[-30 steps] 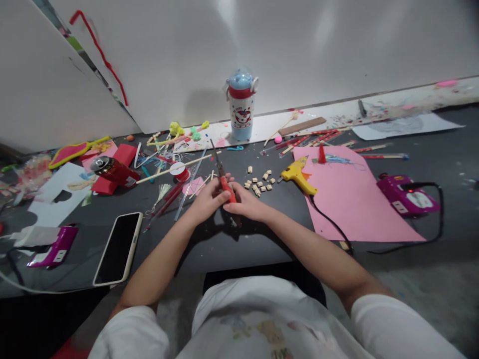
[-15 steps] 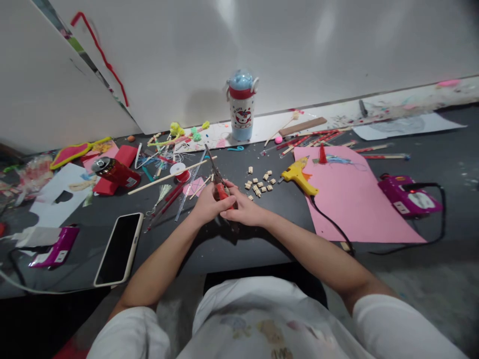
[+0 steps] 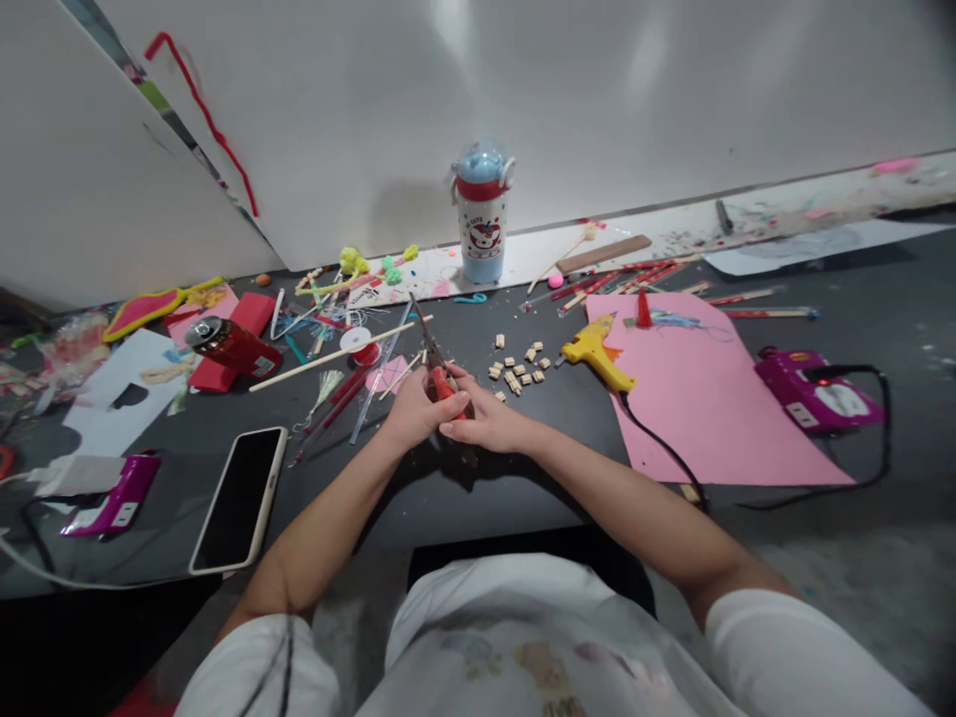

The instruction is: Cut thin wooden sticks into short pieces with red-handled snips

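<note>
My left hand (image 3: pixel 419 406) and my right hand (image 3: pixel 485 410) are closed together around a red-handled tool (image 3: pixel 442 380) with a long, dark, narrow end. Its tip points up and away to the left; whether it is pliers or scissors I cannot make out. A thin wooden stick (image 3: pixel 329 360) slants across near the tip, and contact between them is unclear. Just right of my hands lie several small pale wooden pieces (image 3: pixel 514 380). Left of the hands are a spool of red thread (image 3: pixel 361 345) and a pink paper piece (image 3: pixel 388 373).
A yellow glue gun (image 3: pixel 597 351) rests partly on pink paper (image 3: pixel 694 408), its cord running toward the front edge. A bottle (image 3: pixel 482 224) stands by the wall. At left are a red can (image 3: pixel 231 347), a phone (image 3: pixel 239 503) and a purple device (image 3: pixel 119 496); another purple device (image 3: pixel 818 391) sits right.
Both hands keep their grip on the red-handled tool in nearly the same place. The view has shifted very slightly, and the stick's left end sits a little further left and lower.
</note>
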The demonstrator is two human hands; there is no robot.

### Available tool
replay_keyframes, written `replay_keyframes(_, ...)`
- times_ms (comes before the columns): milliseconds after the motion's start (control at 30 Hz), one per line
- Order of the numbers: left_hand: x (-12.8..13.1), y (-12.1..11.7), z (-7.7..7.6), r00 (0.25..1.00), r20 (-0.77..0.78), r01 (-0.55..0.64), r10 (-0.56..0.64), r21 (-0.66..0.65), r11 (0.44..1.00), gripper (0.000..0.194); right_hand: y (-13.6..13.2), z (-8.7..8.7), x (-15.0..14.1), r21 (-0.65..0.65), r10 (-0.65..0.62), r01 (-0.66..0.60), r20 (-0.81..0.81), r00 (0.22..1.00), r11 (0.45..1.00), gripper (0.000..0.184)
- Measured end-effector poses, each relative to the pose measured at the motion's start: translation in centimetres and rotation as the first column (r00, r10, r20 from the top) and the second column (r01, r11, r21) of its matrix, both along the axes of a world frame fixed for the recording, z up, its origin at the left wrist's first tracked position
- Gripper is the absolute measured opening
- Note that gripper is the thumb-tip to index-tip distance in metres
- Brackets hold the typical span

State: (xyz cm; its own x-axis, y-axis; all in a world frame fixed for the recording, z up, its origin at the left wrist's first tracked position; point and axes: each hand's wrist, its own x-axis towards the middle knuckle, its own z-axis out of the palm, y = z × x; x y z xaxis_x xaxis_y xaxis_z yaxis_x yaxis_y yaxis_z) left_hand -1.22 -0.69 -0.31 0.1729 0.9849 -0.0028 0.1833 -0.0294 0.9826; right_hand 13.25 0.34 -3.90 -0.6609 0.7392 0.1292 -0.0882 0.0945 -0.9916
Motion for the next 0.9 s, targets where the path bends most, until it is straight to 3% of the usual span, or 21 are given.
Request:
replay_keyframes(333, 0.0, 0.1, -0.1, 1.000, 0.026, 0.011, -0.010, -0.036, 0.999, 0.058, 0.1, 0.4, 0.0, 0.016, -0.022, 0.021, 0.021, 1.000, 1.000, 0.085)
replay_keyframes(433, 0.0, 0.4, -0.3, 0.999, 0.020, 0.039, -0.038, -0.046, 0.998, 0.064, 0.2, 0.6, 0.1, -0.028, -0.036, 0.038, 0.045, 0.998, 0.999, 0.074)
replay_keyframes(533, -0.4, 0.4, -0.1, 0.999, -0.027, 0.031, -0.029, 0.065, 0.997, 0.069, 0.4, 0.8, 0.4, -0.071, -0.052, 0.059, 0.101, 0.994, 0.996, 0.060)
replay_keyframes(600, -1.1, 0.4, 0.3, 0.992, -0.097, -0.059, 0.080, 0.197, 0.979, 0.064, 0.5, 1.0, 0.7, -0.079, -0.079, 0.090, 0.131, 0.988, 0.993, 0.055)
replay_keyframes(667, -2.2, 0.4, 0.8, 0.930, -0.229, -0.177, 0.288, 0.407, 0.896, 0.052, 0.6, 1.1, 0.9, -0.079, -0.095, 0.109, 0.166, 0.981, 0.991, 0.051)
replay_keyframes(700, -2.8, 0.4, 1.2, 0.852, -0.310, -0.202, 0.421, 0.547, 0.812, 0.043, 0.6, 1.2, 1.0, -0.074, -0.096, 0.111, 0.187, 0.978, 0.991, 0.049)
replay_keyframes(767, -4.0, 0.6, 1.8, 0.669, -0.419, -0.120, 0.614, 0.755, 0.645, 0.029, 0.5, 1.5, 1.2, -0.060, -0.089, 0.105, 0.225, 0.970, 0.993, 0.048)
replay_keyframes(800, -4.6, 0.8, 2.0, 0.608, -0.447, -0.062, 0.656, 0.797, 0.600, 0.025, 0.5, 1.6, 1.2, -0.053, -0.079, 0.094, 0.240, 0.968, 0.994, 0.048)
replay_keyframes(833, -5.2, 1.0, 2.1, 0.569, -0.469, -0.010, 0.676, 0.817, 0.576, 0.024, 0.4, 1.8, 1.3, -0.049, -0.061, 0.075, 0.252, 0.966, 0.996, 0.049)
replay_keyframes(900, -6.0, 1.3, 2.2, 0.539, -0.530, 0.067, 0.655, 0.802, 0.593, 0.027, 0.2, 2.2, 1.3, -0.050, -0.015, 0.030, 0.266, 0.964, 0.998, 0.053)
